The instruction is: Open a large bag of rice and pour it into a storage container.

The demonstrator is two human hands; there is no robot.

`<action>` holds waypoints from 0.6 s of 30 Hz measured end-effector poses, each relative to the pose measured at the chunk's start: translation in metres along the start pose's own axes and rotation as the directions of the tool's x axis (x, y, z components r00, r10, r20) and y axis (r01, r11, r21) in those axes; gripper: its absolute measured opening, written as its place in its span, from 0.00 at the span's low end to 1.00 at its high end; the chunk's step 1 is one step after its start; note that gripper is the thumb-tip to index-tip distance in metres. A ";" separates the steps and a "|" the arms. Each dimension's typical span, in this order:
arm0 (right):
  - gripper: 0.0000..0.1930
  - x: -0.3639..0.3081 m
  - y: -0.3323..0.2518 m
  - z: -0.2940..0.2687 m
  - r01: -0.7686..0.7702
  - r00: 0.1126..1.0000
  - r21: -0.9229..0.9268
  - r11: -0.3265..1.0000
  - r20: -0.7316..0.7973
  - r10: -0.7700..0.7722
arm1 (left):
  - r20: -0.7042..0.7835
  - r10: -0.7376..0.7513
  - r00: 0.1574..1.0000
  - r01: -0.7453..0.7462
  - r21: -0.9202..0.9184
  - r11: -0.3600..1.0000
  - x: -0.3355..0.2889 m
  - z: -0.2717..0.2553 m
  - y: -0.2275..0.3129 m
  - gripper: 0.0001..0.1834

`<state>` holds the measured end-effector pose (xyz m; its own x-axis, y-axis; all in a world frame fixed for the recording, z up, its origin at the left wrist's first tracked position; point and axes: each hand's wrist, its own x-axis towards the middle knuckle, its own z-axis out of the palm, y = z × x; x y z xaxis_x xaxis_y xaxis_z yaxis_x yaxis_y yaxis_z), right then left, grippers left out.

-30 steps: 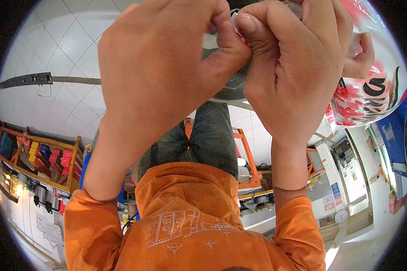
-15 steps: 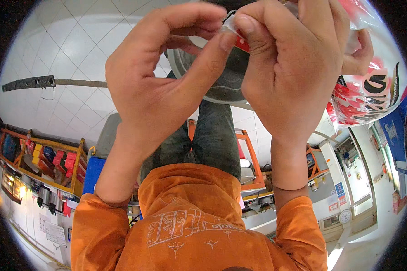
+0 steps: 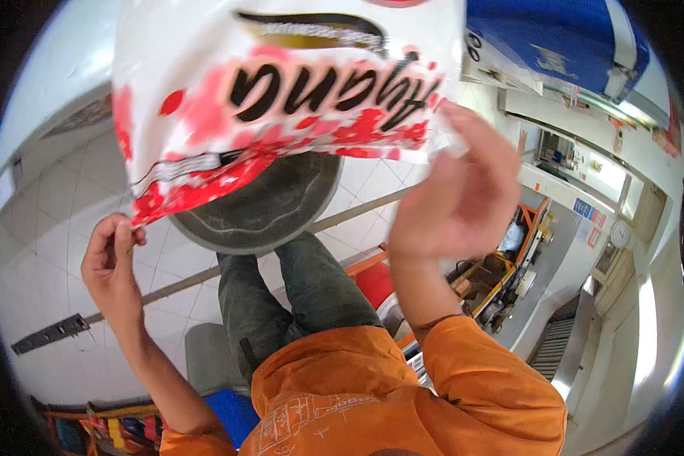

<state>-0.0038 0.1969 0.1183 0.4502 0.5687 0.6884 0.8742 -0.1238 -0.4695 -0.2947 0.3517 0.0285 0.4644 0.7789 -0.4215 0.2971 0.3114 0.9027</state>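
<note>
A large plastic bag (image 3: pixel 197 106), white with red and pink petal-like patches and dark lettering, hangs upside down in front of me. My left hand (image 3: pixel 114 254) pinches its lower left corner between thumb and fingers. At the bag's lower right edge is my right hand (image 3: pixel 463 190), smeared by motion, its fingers curled onto the plastic. Below the bag, just beyond my knees, a round dark grey tub (image 3: pixel 281 209) shows in part; the bag covers its far side. What the bag contains is hidden.
A strip with dark sockets (image 3: pixel 49 334) lies on the tiled floor (image 3: pixel 53 228) at the left. A grey lidded box (image 3: pixel 209 357) stands beside my left leg. Blue packaging (image 3: pixel 547 45) is at the upper right. Orange-framed shelving (image 3: pixel 501 281) holds assorted items at the right.
My hands were close together over the tub, pinching a bit of clear plastic. They have moved apart, and the bag has come from the right to the middle, over the tub.
</note>
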 end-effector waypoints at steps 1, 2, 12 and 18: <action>0.08 -0.001 0.032 -0.023 -0.089 0.986 -0.085 0.992 -0.152 0.076 | 0.032 0.003 0.999 -0.004 0.010 1.000 0.002 -0.001 0.000 0.11; 0.07 -0.003 0.067 -0.042 -0.212 0.951 -0.124 0.969 -0.256 0.175 | 0.044 0.016 0.999 -0.016 0.008 1.000 0.005 -0.003 0.000 0.11; 0.15 0.063 0.371 -0.111 0.016 0.879 -0.517 0.856 0.415 0.235 | -0.051 0.132 0.990 -0.121 0.172 0.978 0.008 -0.013 -0.010 0.11; 0.23 0.088 0.482 -0.128 0.410 0.675 -0.486 0.772 0.731 0.102 | -0.009 0.262 0.965 -0.231 0.441 0.867 0.015 -0.016 -0.003 0.09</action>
<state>0.4802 0.0831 0.0233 0.2601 0.9655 0.0131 0.9476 -0.2578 0.1888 -0.3017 0.3712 0.0202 0.5189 0.8378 -0.1699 0.5184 -0.1503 0.8418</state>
